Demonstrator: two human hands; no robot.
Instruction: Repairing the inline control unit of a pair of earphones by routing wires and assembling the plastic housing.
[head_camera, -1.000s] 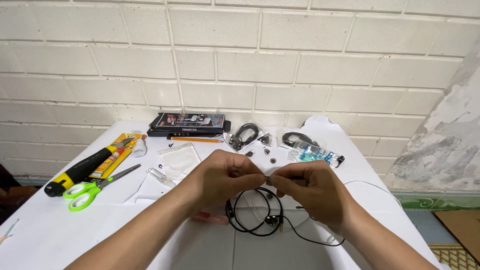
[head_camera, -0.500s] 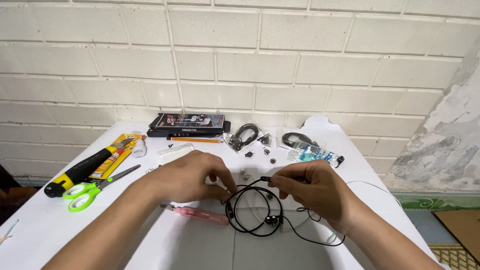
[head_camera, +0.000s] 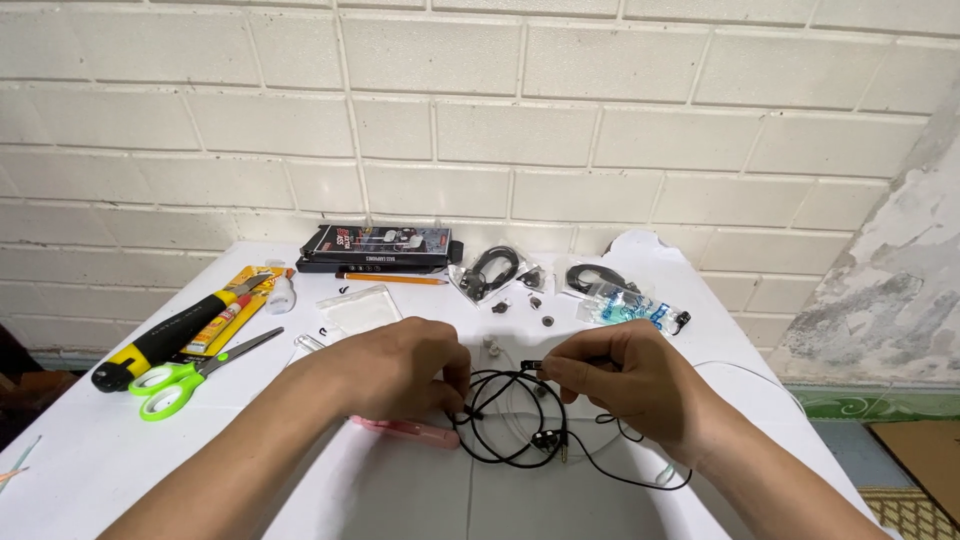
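A black earphone cable (head_camera: 520, 425) lies in loose loops on the white table (head_camera: 400, 490) between my hands. My left hand (head_camera: 395, 365) pinches the cable at the left side of the loops. My right hand (head_camera: 625, 375) pinches the cable near a small black piece at its fingertips. A pink tool (head_camera: 405, 430) lies under my left hand. Part of the cable trails right under my right wrist.
Green-handled scissors (head_camera: 180, 375), a yellow and black tool (head_camera: 165, 335) and a yellow packet lie at the left. A black box (head_camera: 380, 245), an orange pencil (head_camera: 390, 278), bagged black cables (head_camera: 495, 270) and small loose parts lie at the back by the brick wall.
My left hand has moved left and down, away from my right hand, then back onto the cable loops. The pink tool came into view. My right hand stayed in place.
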